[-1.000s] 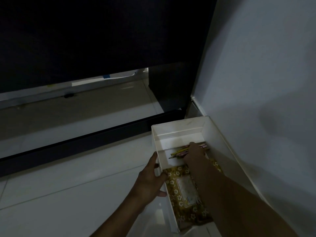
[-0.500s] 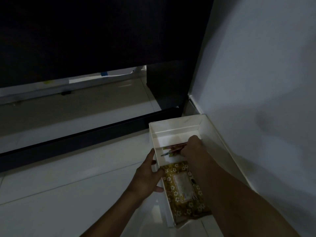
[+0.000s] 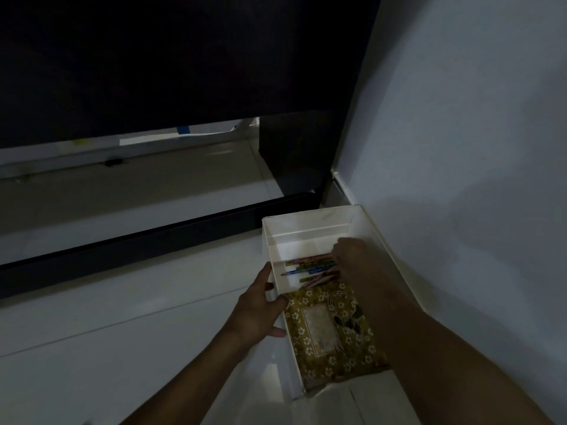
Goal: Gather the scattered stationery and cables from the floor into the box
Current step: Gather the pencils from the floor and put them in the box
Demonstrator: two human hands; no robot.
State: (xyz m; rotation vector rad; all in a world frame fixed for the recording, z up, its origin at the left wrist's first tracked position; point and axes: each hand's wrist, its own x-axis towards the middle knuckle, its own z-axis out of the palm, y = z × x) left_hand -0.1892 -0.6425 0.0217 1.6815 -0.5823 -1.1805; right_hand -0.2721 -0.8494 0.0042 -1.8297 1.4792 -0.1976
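My left hand [image 3: 260, 305] steadies the white box [image 3: 310, 222] at its nine o'clock wall, fingers curled over the rim. My right hand [image 3: 352, 256], grip hidden, sets pens [image 3: 306, 266] inside, twelve o'clock of the floral packet [image 3: 331, 329]. Step: depositing. Next, I judge: release, withdraw.

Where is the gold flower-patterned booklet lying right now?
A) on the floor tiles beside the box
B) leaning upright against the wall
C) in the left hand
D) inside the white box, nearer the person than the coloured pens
D: the gold flower-patterned booklet lies flat inside the white cardboard box, with the coloured pens further from the person.
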